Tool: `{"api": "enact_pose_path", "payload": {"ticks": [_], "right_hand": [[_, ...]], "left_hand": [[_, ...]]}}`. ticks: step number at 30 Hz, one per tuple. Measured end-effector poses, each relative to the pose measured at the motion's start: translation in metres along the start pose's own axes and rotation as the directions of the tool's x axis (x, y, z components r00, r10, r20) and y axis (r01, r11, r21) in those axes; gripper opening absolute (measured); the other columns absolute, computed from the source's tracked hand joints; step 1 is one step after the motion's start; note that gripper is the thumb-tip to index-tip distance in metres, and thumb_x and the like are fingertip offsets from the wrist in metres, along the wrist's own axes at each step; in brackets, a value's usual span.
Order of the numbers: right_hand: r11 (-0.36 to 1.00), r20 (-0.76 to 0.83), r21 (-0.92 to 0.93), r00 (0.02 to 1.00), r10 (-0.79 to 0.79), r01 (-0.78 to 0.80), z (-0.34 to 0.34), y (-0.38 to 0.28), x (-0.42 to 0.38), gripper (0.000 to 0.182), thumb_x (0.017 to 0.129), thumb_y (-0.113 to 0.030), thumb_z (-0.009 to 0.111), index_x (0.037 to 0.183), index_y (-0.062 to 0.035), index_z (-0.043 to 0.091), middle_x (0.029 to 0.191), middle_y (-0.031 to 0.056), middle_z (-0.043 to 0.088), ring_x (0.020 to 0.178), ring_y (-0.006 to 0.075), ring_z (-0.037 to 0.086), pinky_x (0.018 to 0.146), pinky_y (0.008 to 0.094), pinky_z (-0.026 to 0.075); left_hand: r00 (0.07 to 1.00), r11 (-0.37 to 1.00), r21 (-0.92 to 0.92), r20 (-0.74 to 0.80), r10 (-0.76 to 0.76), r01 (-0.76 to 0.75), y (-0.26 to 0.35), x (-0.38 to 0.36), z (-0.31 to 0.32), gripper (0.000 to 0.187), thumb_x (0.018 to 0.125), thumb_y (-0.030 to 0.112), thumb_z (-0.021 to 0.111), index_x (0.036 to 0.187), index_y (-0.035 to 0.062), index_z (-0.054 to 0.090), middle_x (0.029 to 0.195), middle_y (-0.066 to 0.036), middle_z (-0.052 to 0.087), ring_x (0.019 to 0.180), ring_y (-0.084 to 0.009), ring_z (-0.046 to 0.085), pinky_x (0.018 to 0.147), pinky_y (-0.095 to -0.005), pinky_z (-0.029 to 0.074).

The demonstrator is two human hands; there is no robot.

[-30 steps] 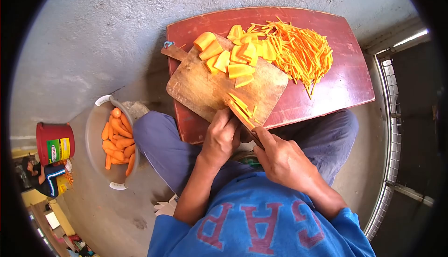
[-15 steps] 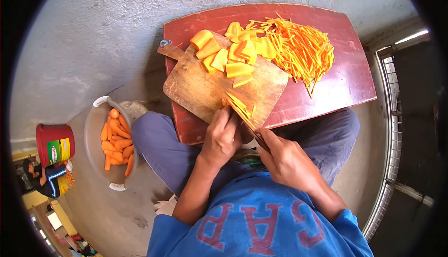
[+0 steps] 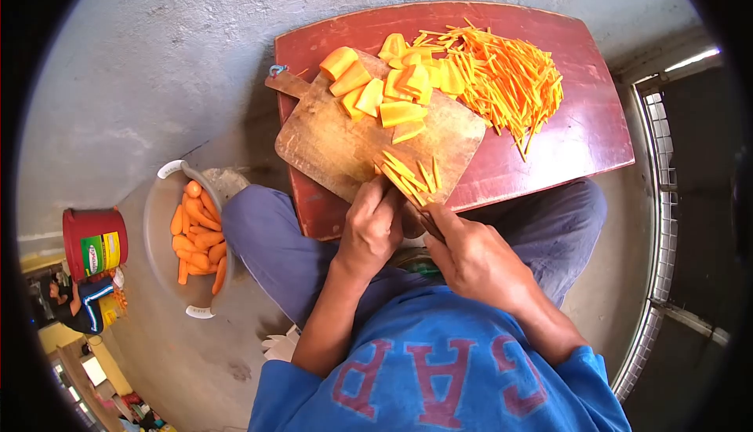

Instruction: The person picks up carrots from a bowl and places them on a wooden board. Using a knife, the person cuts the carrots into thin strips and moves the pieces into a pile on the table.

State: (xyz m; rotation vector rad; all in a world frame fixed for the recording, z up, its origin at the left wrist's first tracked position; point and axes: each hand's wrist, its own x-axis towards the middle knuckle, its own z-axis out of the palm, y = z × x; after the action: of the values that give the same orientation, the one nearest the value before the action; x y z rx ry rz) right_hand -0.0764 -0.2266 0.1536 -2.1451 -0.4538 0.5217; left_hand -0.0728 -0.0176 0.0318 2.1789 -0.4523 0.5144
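Note:
My right hand point(image 3: 480, 258) is closed round the handle of a knife point(image 3: 420, 218) over the near edge of the wooden cutting board point(image 3: 321, 145). My left hand point(image 3: 372, 228) has its fingers bent at that same edge, against an orange piece that they mostly hide. Freshly cut carrot strips point(image 3: 408, 178) lie beside the blade. Farther up the board rest several thick carrot pieces point(image 3: 402, 113) and slices. A large heap of thin carrot sticks point(image 3: 514, 83) sits to the right on the red table.
The red table point(image 3: 584, 130) stands against a wall point(image 3: 188, 47). On the floor at left, a grey tub point(image 3: 161, 251) holds several whole carrots point(image 3: 202, 236). Beyond it are a red bucket point(image 3: 76, 236) and another person point(image 3: 82, 306). A metal grille point(image 3: 665, 220) runs along the right.
The knife and my right hand have shifted slightly up and left. More cut strips have spread apart to the right of the blade.

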Motion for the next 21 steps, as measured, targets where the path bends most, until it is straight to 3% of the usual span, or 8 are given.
{"api": "enact_pose_path", "payload": {"ticks": [6,10,14,17,20,21], "right_hand": [[0.991,-0.002,-0.037,0.992,-0.127,0.127,0.007,0.016,0.015,0.028,0.11,-0.011,0.069,0.128,0.0053,0.057,0.097,0.0372,0.075,0.094,0.0594,0.075,0.078,0.0641,0.06],[0.996,-0.041,0.062,0.997,-0.064,0.066,-0.007,0.004,-0.004,0.031,0.11,-0.011,0.07,0.133,0.0043,0.057,0.095,0.0369,0.074,0.093,0.0578,0.075,0.077,0.0634,0.059],[1.0,0.017,0.026,1.0,0.016,-0.017,-0.008,0.009,-0.003,0.035,0.11,-0.011,0.071,0.138,0.0048,0.057,0.098,0.0367,0.074,0.097,0.0582,0.075,0.079,0.0631,0.058],[1.0,0.006,0.018,1.0,0.003,-0.003,0.004,0.021,0.004,0.037,0.11,-0.007,0.07,0.143,0.0066,0.061,0.101,0.0359,0.074,0.097,0.0573,0.074,0.08,0.0571,0.057],[0.993,-0.059,0.058,0.994,-0.097,0.101,0.008,0.025,0.009,0.036,0.11,-0.008,0.069,0.143,0.0063,0.061,0.1,0.0354,0.074,0.096,0.0575,0.074,0.081,0.0577,0.057],[0.997,-0.028,0.055,0.999,-0.043,0.045,0.004,0.021,0.008,0.036,0.11,-0.008,0.07,0.141,0.0061,0.06,0.1,0.0363,0.074,0.098,0.0584,0.074,0.081,0.0599,0.057]], "left_hand": [[1.0,1.0,0.013,0.012,-0.012,0.011,-0.001,-0.005,0.0,0.031,0.093,-0.014,0.073,0.123,-0.0114,0.077,0.122,-0.027,0.072,0.107,-0.0474,0.073,0.092,-0.0528,0.062],[0.999,1.0,0.013,-0.037,-0.017,0.018,-0.001,-0.008,0.005,0.029,0.093,-0.014,0.072,0.121,-0.0116,0.075,0.12,-0.027,0.071,0.107,-0.0474,0.073,0.092,-0.0523,0.062],[0.999,1.0,0.002,-0.037,0.016,-0.015,-0.005,-0.004,0.004,0.024,0.094,-0.013,0.074,0.118,-0.0113,0.074,0.119,-0.027,0.07,0.107,-0.0478,0.072,0.092,-0.0529,0.061],[1.0,1.0,-0.016,-0.01,-0.014,0.013,-0.004,-0.007,0.003,0.024,0.094,-0.013,0.072,0.117,-0.0106,0.074,0.119,-0.026,0.07,0.109,-0.0482,0.072,0.093,-0.053,0.061],[0.999,0.997,-0.055,0.009,-0.054,0.054,-0.004,-0.007,0.002,0.027,0.093,-0.013,0.07,0.12,-0.01,0.075,0.121,-0.026,0.071,0.111,-0.0483,0.072,0.096,-0.0524,0.061],[0.999,0.998,-0.043,0.009,-0.042,0.043,-0.005,-0.006,0.002,0.028,0.093,-0.014,0.07,0.12,-0.0098,0.075,0.122,-0.026,0.071,0.111,-0.0482,0.072,0.097,-0.052,0.062]]}}
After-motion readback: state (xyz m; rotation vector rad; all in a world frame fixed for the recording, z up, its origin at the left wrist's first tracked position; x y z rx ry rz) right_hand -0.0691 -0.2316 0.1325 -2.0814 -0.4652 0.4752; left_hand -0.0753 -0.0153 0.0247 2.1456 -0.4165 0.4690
